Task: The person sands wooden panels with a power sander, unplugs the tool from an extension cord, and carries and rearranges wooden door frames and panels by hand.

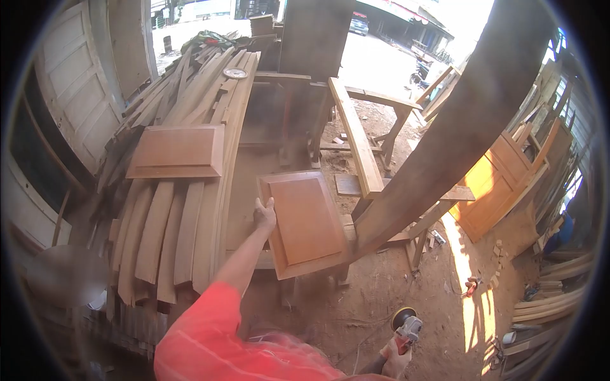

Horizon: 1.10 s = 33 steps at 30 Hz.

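Note:
A reddish-brown wooden panel (pixel 305 219) with a raised centre is in front of me, tilted. My left hand (pixel 265 214) grips its left edge, thumb on the face and the other fingers partly hidden. Low at the right, my right hand (pixel 395 359) is wrapped round a power tool (pixel 407 330) with a round disc, held apart from the panel. A second, similar panel (pixel 175 151) lies flat on the stacked boards to the left.
Long boards (pixel 166 235) are stacked at the left. A thick dark post (pixel 445 127) slants up on the right, beside a wooden trestle (pixel 356 136). An orange door (pixel 495 184) leans at the right, and a cord trails over the dirt floor (pixel 381 292).

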Motion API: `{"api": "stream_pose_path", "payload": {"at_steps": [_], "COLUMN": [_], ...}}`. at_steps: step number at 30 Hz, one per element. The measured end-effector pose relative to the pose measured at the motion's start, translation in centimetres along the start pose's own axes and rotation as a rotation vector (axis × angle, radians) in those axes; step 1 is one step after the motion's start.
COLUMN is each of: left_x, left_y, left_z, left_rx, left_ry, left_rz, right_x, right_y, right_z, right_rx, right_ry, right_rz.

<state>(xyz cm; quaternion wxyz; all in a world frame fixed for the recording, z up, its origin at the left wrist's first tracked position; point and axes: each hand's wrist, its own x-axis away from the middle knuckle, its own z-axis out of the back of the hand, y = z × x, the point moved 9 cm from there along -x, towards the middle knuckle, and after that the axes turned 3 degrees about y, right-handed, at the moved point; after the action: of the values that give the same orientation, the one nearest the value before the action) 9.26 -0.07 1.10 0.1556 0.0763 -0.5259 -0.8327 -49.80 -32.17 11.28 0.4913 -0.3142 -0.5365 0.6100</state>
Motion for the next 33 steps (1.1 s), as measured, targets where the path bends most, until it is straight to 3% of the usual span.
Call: {"api": "stream_pose_path", "payload": {"at_steps": [4,7,11,13,14,15,21,23,26,28,33], "left_x": [-0.5,-0.7,-0.9,-0.3,-0.1,-0.5,-0.3,-0.3,0.3,0.4,-0.2], "left_y": [-1.1,-0.7,-0.3,0.0,1.2,0.0,0.3,0.5,0.9,0.9,-0.1], "left_z": [-0.7,-1.3,-1.7,-1.8,-1.6,-2.4,-2.4,-1.6,-1.8,-2.0,-3.1], "left_rx": [-0.09,-0.176,-0.341,-0.34,-0.316,-0.372,-0.305,-0.324,-0.382,-0.458,-0.324], "left_ry": [-0.035,-0.096,-0.097,-0.203,-0.108,-0.24,-0.184,-0.181,-0.294,-0.371,-0.347], "left_rz": [0.034,0.03,-0.063,-0.012,-0.16,-0.063,-0.166,-0.148,-0.177,-0.233,-0.259], "right_x": [0.1,-0.1,0.7,-0.4,-0.2,0.1,1.6,3.0,4.0,4.5,6.6], "right_y": [-0.8,-1.3,-3.4,-1.2,-1.7,-2.3,-2.4,-2.3,-1.8,-1.9,-2.4], "right_z": [-2.5,-4.2,-9.7,-10.8,-11.9,-13.1,-18.2,-19.9,-21.5,-23.0,-26.1], "right_rx": [-0.02,0.04,-0.011,-0.007,0.034,0.03,0.109,0.082,0.232,0.368,0.468], "right_ry": [-0.097,-0.119,-0.32,-0.4,-0.384,-0.407,-0.53,-0.567,-0.576,-0.639,-0.722], "right_rz": [-0.022,0.088,-0.011,-0.024,-0.03,-0.011,0.06,-0.05,-0.046,0.174,0.124]}}
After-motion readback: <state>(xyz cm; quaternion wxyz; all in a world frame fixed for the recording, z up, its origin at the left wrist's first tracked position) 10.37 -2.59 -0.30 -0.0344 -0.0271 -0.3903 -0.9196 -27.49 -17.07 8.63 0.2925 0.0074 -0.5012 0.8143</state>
